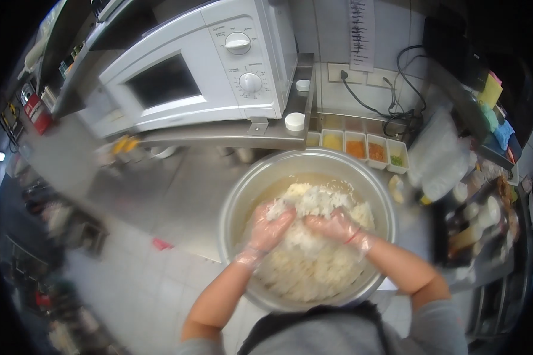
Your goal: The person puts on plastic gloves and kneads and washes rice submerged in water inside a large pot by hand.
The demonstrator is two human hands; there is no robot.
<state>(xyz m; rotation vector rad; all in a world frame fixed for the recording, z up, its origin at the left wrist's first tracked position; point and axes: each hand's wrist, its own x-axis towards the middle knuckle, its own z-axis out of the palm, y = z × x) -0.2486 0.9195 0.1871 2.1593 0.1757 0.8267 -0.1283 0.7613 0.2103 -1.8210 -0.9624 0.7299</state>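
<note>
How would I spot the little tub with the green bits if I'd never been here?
Find the big metal bowl of rice in front of the person. Just beyond its far rim, toward the right, is a row of small white tubs. Yours is the right-hand end tub, set apart by its green bits; the one beside it holds something orange.

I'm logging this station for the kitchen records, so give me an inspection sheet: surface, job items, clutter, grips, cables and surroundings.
Surface: metal counter, partly blurred.
Job items: large metal bowl holding white rice; row of small food containers behind it.
Clutter: plastic bag and blurred items to the right.
Grips: left grip and right grip, in clear gloves, both at the rice; how tightly closed is unclear.
Cables: black cables near the wall outlets.
Surroundings: white microwave on a metal shelf; strip of paper on the wall.
</note>
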